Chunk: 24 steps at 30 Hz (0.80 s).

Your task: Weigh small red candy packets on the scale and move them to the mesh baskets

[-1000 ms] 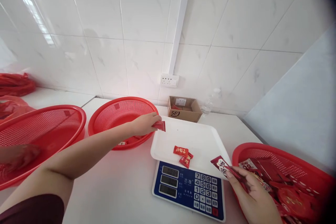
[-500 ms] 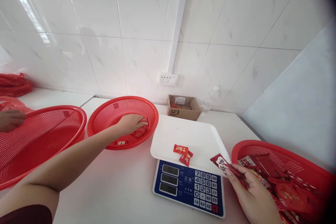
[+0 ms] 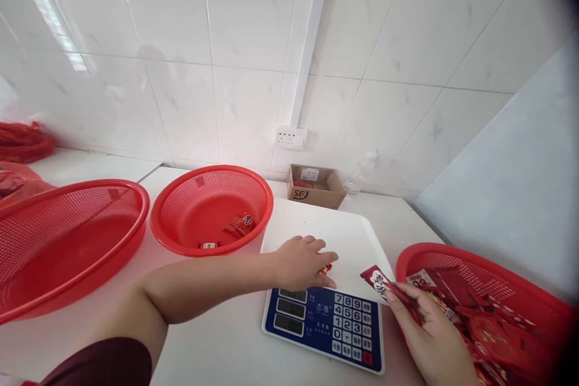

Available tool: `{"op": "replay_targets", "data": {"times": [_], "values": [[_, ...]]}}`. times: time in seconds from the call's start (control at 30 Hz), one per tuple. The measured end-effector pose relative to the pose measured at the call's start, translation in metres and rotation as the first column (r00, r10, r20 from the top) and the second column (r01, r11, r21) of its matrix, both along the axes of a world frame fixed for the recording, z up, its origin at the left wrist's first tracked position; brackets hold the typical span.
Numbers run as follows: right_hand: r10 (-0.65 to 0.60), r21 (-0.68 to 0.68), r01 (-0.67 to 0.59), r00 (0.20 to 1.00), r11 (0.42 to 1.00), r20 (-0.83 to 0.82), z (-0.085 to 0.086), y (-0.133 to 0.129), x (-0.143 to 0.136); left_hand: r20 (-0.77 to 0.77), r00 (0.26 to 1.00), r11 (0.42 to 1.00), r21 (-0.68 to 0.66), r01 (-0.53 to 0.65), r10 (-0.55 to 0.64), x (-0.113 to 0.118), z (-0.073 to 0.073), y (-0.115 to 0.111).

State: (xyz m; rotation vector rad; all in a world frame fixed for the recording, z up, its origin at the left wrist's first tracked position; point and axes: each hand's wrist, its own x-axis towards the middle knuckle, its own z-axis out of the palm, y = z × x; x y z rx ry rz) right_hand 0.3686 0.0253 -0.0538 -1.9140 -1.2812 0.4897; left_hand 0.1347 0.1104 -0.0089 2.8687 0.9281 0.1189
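Early going, it seems: the left hand [image 3: 302, 262] splays loosely, half-covering a packet [image 3: 326, 269] on the pan [image 3: 332, 226], the right hand [image 3: 427, 329] pinches a sachet [image 3: 376, 280] near its edge, few packs [image 3: 239, 225] in the middle basket [image 3: 183, 202], plenty in the right basket [image 3: 406, 253]

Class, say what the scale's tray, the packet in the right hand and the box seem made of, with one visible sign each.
Tray: probably plastic, smooth white, with moulded-looking rounded corners. Packet: likely plastic film, possibly foil-lined; thin, flat, printed end. Box: matt cardboard, judging by its plain brown walls.
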Motion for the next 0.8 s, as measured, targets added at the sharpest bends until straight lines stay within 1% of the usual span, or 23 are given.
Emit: {"op": "replay_targets", "data": {"times": [0.07, 0.17, 0.3, 0.4, 0.5, 0.6, 0.7, 0.8], "values": [[0.004, 0.000, -0.004, 1.000, 1.000, 0.006, 0.001, -0.001, 0.000, -0.056, 0.998, 1.000, 0.011, -0.008, 0.009, 0.010, -0.006, 0.002], [0.004, -0.005, -0.004, 1.000, 1.000, 0.021, 0.002, -0.002, -0.001, -0.088, 0.996, 1.000, 0.019, -0.018, 0.020, 0.015, -0.014, 0.009], [0.001, -0.002, -0.001, 1.000, 1.000, 0.027, 0.002, -0.003, -0.002, -0.075, 0.997, 1.000, 0.004, -0.019, 0.019, 0.012, -0.019, 0.015], [0.006, 0.022, -0.007, 0.999, 1.000, 0.034, 0.001, -0.002, -0.003, -0.065, 0.997, 0.999, -0.004, -0.035, 0.035, 0.008, -0.018, 0.014], [0.009, 0.009, -0.009, 1.000, 1.000, 0.025, 0.002, -0.002, -0.003, -0.048, 0.996, 0.997, 0.012, -0.078, 0.078, 0.002, -0.011, 0.013], [0.012, -0.021, -0.012, 1.000, 1.000, -0.009, 0.002, -0.002, -0.002, -0.018, 0.986, 0.985, 0.046, -0.165, 0.166, -0.012, 0.002, 0.014], [0.003, -0.037, -0.004, 1.000, 0.999, -0.015, 0.002, -0.003, -0.001, 0.011, 0.952, 0.949, 0.076, -0.306, 0.306, -0.038, 0.016, 0.018], [-0.007, -0.037, 0.007, 1.000, 0.999, 0.006, 0.002, -0.003, -0.001, 0.027, 0.888, 0.884, 0.086, -0.460, 0.460, -0.069, 0.023, 0.023]]}}
